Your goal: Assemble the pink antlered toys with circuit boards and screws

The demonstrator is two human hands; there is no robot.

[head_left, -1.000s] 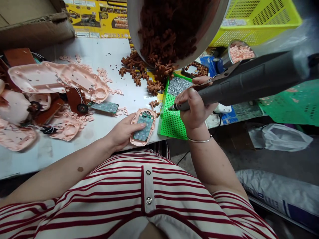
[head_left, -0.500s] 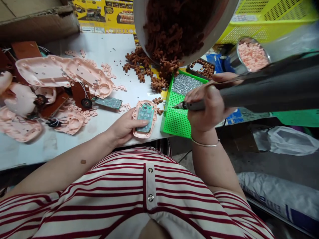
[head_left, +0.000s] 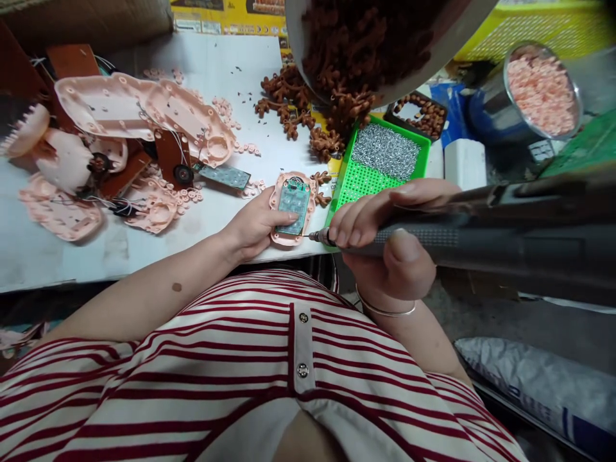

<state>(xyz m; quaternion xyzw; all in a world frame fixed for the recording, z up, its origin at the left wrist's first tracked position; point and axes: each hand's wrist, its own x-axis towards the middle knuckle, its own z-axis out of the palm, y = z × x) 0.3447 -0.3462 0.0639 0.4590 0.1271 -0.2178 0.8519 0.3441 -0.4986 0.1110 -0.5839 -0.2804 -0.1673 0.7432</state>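
A small pink oval plastic shell [head_left: 278, 215] with a green circuit board [head_left: 293, 206] seated in it is pressed flat against the near edge of the white table [head_left: 144, 256] by the left hand [head_left: 255, 226], fingers spread over the board. A dark grey electric screwdriver [head_left: 481, 234] is gripped by the right hand [head_left: 380, 237], its bit tip brought just beside the shell's near right rim. Just right of the shell, a green perforated tray [head_left: 359, 183] of silver screws [head_left: 385, 151] is seen, and brown plastic parts [head_left: 293, 115] are scattered farther off.
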